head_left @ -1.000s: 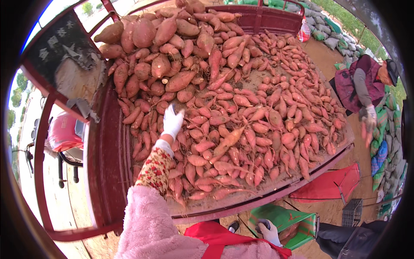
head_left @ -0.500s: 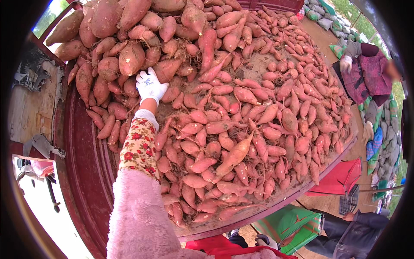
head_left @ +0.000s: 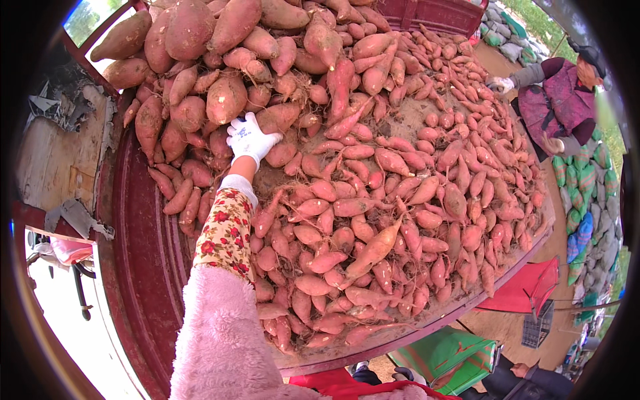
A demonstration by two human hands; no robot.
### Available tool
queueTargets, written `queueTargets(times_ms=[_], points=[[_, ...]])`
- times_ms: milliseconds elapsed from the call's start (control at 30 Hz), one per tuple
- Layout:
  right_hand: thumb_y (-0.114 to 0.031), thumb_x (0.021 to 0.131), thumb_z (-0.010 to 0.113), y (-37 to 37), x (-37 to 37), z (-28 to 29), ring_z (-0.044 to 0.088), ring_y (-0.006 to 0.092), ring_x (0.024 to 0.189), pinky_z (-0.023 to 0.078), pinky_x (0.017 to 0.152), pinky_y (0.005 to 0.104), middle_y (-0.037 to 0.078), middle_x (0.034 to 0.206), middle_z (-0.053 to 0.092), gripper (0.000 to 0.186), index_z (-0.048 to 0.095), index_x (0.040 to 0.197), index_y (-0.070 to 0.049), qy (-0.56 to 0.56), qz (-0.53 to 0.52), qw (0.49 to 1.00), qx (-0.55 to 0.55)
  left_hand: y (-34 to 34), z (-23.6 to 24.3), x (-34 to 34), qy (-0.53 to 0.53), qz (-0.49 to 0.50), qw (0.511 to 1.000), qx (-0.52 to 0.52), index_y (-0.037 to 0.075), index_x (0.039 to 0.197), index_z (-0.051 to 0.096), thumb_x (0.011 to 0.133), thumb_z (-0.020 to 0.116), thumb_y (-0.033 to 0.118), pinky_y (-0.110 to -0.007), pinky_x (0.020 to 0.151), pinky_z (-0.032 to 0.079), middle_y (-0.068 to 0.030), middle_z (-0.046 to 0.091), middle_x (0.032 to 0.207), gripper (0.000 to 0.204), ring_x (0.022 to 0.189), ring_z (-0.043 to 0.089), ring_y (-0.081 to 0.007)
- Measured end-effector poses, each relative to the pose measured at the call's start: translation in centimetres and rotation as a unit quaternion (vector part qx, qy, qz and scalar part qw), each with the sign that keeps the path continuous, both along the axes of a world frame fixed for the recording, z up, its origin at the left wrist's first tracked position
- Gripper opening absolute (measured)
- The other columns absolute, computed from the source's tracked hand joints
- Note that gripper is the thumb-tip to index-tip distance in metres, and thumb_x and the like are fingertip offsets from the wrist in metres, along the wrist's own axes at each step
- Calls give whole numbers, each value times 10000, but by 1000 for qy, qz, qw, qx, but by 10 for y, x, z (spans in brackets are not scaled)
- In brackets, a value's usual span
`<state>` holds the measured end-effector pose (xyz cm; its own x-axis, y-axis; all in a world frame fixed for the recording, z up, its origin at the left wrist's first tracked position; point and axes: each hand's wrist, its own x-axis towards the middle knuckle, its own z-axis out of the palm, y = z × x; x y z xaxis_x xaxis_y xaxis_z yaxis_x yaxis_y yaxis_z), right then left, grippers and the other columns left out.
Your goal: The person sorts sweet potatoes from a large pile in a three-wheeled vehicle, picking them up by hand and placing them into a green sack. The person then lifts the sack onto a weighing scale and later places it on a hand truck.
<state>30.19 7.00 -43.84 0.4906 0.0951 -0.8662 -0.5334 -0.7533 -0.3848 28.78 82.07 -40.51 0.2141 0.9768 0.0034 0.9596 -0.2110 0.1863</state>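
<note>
My left hand (head_left: 252, 139), in a white glove, reaches onto the sweet potatoes (head_left: 427, 190), its fingers apart and slightly bent against a large one (head_left: 279, 117) at the foot of the bigger heap (head_left: 225, 99); their tips are partly hidden. My right hand (head_left: 408, 376), also gloved, shows only in part at the lower edge beside a green bag (head_left: 437, 353); its fingers cannot be made out. Smaller pink roots with fine rootlets cover much of the red truck bed (head_left: 143, 253).
A co-worker (head_left: 557, 100) in a purple top leans at the bed's right side; another person (head_left: 507, 383) is at lower right. A red bag (head_left: 527, 283), a black crate (head_left: 537, 327) and stacked sacks (head_left: 590, 207) stand beyond the bed. A torn wooden panel (head_left: 63, 153) borders the left.
My left hand has moved up onto the bigger heap, then slightly right and down in the view, its fingers bending a little. The co-worker's arm has risen to the bed's edge.
</note>
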Motion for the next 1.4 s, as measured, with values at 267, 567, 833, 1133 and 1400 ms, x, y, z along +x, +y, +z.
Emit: queueTargets(times_ms=[267, 567, 833, 1133, 1400], points=[[-115, 893, 646, 54, 26, 45, 646, 133, 818, 523, 759, 256, 84, 945, 710, 281, 648, 1139, 21, 1, 62, 996, 64, -20, -9, -10, -88, -58, 994, 39, 51, 1329, 373, 630, 836, 406, -476, 950, 480, -270, 521, 1231, 910, 1143, 520, -448], [-253, 958, 638, 195, 74, 84, 619, 288, 1115, 480, 1004, 414, 173, 1287, 586, 565, 419, 1402, 18, 139, 93, 903, 397, -148, 25, -67, -570, 1, 755, -323, -82, 1284, 473, 696, 862, 263, -330, 913, 501, -152, 625, 1159, 785, 1048, 601, -226], [-847, 817, 369, 245, 58, 46, 281, 321, 1447, 196, 1194, 536, 61, 1609, 249, 984, 263, 1549, -199, 363, -108, 655, 654, -288, 105, -91, -453, -264, 807, -272, -23, 1450, 376, 786, 786, 343, -395, 1146, 304, -196, 408, 1471, 862, 1372, 394, -297], [-498, 1035, 295, 33, 64, -2, 463, 250, 1216, 380, 1074, 404, 62, 1324, 505, 502, 417, 1391, -166, 202, -112, 814, 532, -100, 18, -170, -148, -68, 986, 30, 103, 1519, 289, 740, 788, 471, -545, 1150, 254, -284, 223, 1543, 995, 1412, 224, -480], [-706, 928, 398, -37, -1, 23, 488, 377, 1296, 324, 1153, 514, 204, 1438, 487, 816, 437, 1424, -60, 314, -477, 595, 565, -163, -7, -144, -74, -127, 982, 117, -8, 1378, 509, 909, 671, 380, -468, 1083, 385, -288, 487, 1377, 630, 1269, 471, -412]])
